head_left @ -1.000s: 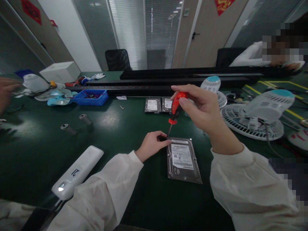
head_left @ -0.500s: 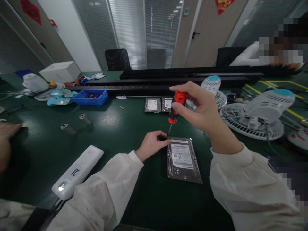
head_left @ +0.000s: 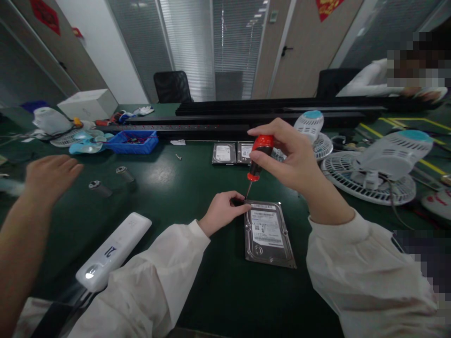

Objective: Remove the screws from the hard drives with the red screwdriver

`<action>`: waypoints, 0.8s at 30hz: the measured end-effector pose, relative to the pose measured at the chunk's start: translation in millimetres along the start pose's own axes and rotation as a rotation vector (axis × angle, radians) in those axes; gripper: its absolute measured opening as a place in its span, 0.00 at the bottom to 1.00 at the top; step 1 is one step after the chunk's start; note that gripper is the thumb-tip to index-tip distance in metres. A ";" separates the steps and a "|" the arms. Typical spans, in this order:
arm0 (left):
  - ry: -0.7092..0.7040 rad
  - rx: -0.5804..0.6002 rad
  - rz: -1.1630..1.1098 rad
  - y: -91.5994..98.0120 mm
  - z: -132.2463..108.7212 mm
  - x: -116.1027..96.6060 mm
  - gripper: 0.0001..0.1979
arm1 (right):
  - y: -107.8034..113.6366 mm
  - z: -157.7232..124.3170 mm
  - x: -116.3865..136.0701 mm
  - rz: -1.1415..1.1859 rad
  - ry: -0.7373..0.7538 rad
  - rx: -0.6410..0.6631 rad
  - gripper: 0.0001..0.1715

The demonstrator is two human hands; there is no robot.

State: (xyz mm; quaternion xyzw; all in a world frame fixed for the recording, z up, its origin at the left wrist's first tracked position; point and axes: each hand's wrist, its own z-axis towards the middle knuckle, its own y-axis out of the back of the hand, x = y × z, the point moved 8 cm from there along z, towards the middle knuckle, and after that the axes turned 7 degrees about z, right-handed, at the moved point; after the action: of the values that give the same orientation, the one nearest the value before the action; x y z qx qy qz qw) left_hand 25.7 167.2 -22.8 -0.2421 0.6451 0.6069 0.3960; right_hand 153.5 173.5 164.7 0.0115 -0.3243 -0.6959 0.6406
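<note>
A hard drive [head_left: 267,230] with a white label lies flat on the green table in front of me. My left hand [head_left: 228,210] grips its far left corner, with the thumb on top and the index finger beside the screwdriver tip. In my right hand [head_left: 287,152] is a red and black screwdriver [head_left: 255,170], held by its handle and tilted slightly. Its tip points down at that same corner of the drive; a screw there is too small to make out.
Two more hard drives [head_left: 224,154] lie beyond my hands. To the left are a white power bank [head_left: 113,252], metal cylinders [head_left: 100,188] and a blue bin [head_left: 136,142]. White fans [head_left: 373,173] stand right. Another person's hand [head_left: 52,178] reaches in from the left.
The screwdriver handle has turned a little in my right hand. My left hand and the drive stay put. The other person's arm has moved further in over the table at left.
</note>
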 end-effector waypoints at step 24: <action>-0.014 -0.009 0.007 0.3 -0.3 -0.3 0.16 | 0.8 2.0 -0.2 0.007 -0.010 0.020 0.16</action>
State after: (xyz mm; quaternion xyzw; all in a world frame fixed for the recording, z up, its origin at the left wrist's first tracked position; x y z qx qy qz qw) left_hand 25.6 166.9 -22.4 -0.2371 0.6404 0.6131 0.3973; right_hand 153.4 174.6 166.5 0.0132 -0.3345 -0.6905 0.6412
